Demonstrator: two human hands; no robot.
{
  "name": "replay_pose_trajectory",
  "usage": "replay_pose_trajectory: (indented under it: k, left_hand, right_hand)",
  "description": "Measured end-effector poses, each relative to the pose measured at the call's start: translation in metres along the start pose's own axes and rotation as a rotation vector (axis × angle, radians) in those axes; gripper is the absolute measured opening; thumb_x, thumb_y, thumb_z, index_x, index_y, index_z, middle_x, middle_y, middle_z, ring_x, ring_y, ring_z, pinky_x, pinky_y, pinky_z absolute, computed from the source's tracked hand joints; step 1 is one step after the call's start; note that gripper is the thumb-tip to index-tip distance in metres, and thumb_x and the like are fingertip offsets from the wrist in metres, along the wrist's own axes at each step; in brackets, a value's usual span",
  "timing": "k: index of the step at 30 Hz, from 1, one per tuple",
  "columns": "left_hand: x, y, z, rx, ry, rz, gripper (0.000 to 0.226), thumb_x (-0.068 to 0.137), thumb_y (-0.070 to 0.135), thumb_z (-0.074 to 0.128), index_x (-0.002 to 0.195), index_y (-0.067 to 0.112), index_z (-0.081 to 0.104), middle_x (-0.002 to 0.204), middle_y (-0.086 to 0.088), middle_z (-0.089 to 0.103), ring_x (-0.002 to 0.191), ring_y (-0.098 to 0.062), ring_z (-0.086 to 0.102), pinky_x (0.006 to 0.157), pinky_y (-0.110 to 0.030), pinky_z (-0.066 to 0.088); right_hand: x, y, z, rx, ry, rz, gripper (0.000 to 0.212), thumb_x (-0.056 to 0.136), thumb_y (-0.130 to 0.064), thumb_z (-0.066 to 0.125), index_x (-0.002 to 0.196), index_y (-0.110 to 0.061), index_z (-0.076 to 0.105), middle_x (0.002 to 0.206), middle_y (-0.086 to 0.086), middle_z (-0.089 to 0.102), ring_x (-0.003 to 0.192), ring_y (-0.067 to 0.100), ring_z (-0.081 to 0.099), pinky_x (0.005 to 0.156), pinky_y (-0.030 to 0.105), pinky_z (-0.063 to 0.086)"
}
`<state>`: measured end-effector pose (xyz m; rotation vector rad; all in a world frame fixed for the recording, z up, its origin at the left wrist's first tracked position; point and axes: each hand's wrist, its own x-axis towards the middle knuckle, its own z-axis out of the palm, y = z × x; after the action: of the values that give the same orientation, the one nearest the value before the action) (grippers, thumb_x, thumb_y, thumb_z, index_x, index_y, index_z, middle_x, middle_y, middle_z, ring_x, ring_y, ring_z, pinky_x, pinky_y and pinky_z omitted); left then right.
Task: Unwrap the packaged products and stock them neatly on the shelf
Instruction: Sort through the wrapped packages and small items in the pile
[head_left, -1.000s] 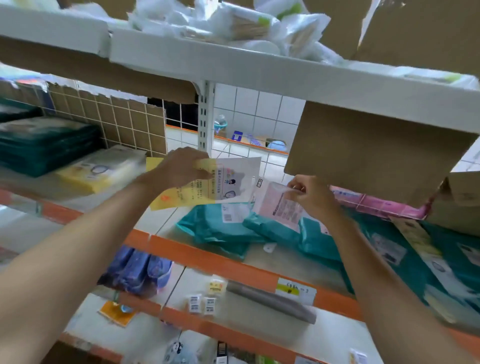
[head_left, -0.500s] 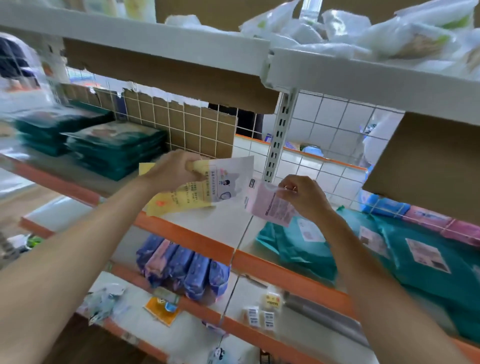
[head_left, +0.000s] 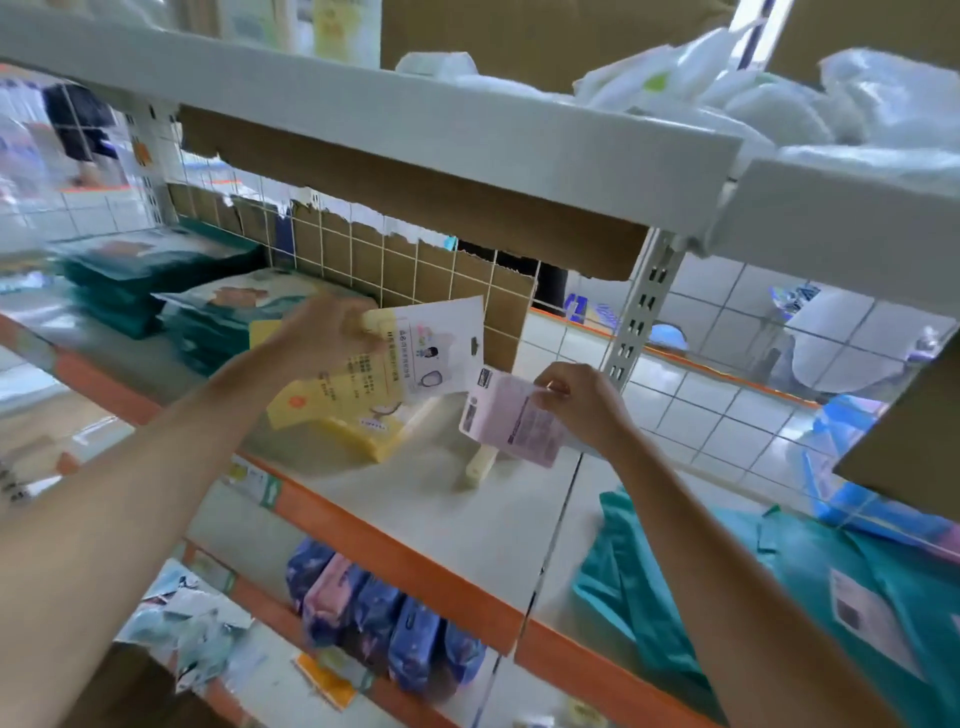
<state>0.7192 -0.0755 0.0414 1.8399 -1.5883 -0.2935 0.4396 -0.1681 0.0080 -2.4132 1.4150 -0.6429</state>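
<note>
Hiding yellow packet (head_left: 340, 397) edge: left hand (head_left: 324, 335)

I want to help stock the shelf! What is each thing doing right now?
left hand, gripping the yellow packet
yellow packet, held above the shelf
right hand, pinching the pink packet
pink packet, held above the shelf
yellow stack, lying flat on shelf
blue packs, standing upright

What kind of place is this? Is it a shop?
Most likely a shop, or its stockroom. The shelves have orange edges and a label, green packs lie in stacks, and the left hand holds a yellow packet while the right hand holds a pink packet.
</note>
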Motion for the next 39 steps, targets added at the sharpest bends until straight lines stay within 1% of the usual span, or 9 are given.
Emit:
replay_pose_trajectory:
  k: [4,9,14,18,24,28,31,35,39]
  left_hand:
    - [0.021,-0.015,-0.003,-0.042,0.036,-0.013,0.026,0.081,0.020,0.070,0.106,0.016,0.064,0.083,0.003,0.065,0.065,-0.008,0.064,0.064,-0.036,0.057]
    - [0.042,-0.030,-0.004,-0.066,-0.010,0.060,0.011,0.082,0.016,0.069,0.093,0.016,0.065,0.072,0.015,0.061,0.054,0.006,0.060,0.051,-0.013,0.049]
    - [0.067,-0.047,-0.013,-0.134,-0.099,0.108,0.018,0.081,0.016,0.070,0.078,0.028,0.058,0.073,0.012,0.063,0.055,0.004,0.063,0.047,-0.010,0.046]
    - [0.088,-0.063,-0.023,-0.114,-0.186,0.153,0.014,0.081,0.020,0.070,0.085,0.029,0.060,0.079,0.009,0.066,0.062,0.000,0.064,0.049,-0.008,0.046]
    - [0.108,-0.084,-0.039,-0.169,-0.273,0.210,0.017,0.081,0.022,0.070,0.096,0.024,0.062,0.087,0.005,0.069,0.067,0.000,0.066,0.053,-0.011,0.049]
    - [0.112,-0.086,-0.047,-0.218,-0.323,0.225,0.016,0.082,0.020,0.070,0.098,0.019,0.065,0.084,0.009,0.068,0.061,0.005,0.065,0.056,-0.015,0.053]
    - [0.111,-0.083,-0.049,-0.232,-0.369,0.252,0.017,0.081,0.018,0.070,0.097,0.018,0.065,0.078,0.013,0.065,0.054,0.009,0.061,0.049,-0.007,0.046]
    - [0.105,-0.081,-0.052,-0.248,-0.403,0.268,0.012,0.081,0.018,0.070,0.088,0.024,0.063,0.076,0.015,0.064,0.054,0.007,0.062,0.051,-0.006,0.046]
    - [0.095,-0.079,-0.055,-0.307,-0.390,0.236,0.011,0.081,0.016,0.070,0.086,0.023,0.063,0.074,0.013,0.064,0.055,0.004,0.062,0.051,-0.010,0.048]
  right_hand:
    - [0.027,0.009,0.022,0.070,-0.013,0.079,0.009,0.086,-0.019,0.064,0.093,-0.016,0.068,0.083,0.002,0.066,0.073,0.018,0.059,0.064,0.029,0.046]
    - [0.046,0.019,0.047,0.292,0.034,0.353,0.009,0.081,-0.005,0.063,0.082,-0.006,0.072,0.055,0.000,0.058,0.048,0.011,0.052,0.050,0.024,0.042]
    - [0.054,0.020,0.069,0.386,0.062,0.538,0.017,0.085,-0.014,0.064,0.068,-0.015,0.068,0.058,0.002,0.061,0.051,0.010,0.055,0.052,0.024,0.046]
    - [0.057,0.019,0.085,0.414,0.118,0.652,0.017,0.086,-0.011,0.061,0.072,-0.010,0.071,0.073,0.011,0.068,0.067,0.018,0.062,0.070,0.040,0.056]
    - [0.059,0.004,0.088,0.119,0.127,0.627,0.026,0.089,-0.022,0.063,0.110,-0.008,0.067,0.113,0.008,0.067,0.096,0.020,0.063,0.077,0.026,0.048]
    - [0.057,-0.019,0.090,-0.107,0.206,0.517,0.042,0.087,-0.029,0.064,0.126,-0.014,0.056,0.126,0.012,0.058,0.112,0.026,0.056,0.090,0.035,0.044]
    - [0.052,-0.043,0.087,-0.196,0.219,0.335,0.054,0.087,-0.031,0.063,0.136,-0.017,0.046,0.135,0.010,0.051,0.123,0.028,0.046,0.101,0.041,0.037]
    - [0.046,-0.077,0.084,-0.203,0.224,0.236,0.057,0.089,-0.024,0.061,0.141,-0.014,0.039,0.142,0.009,0.045,0.131,0.026,0.038,0.105,0.038,0.029]
    - [0.033,-0.100,0.084,-0.029,0.202,0.257,0.060,0.089,-0.014,0.060,0.143,-0.014,0.034,0.140,0.009,0.048,0.128,0.027,0.044,0.102,0.039,0.036]
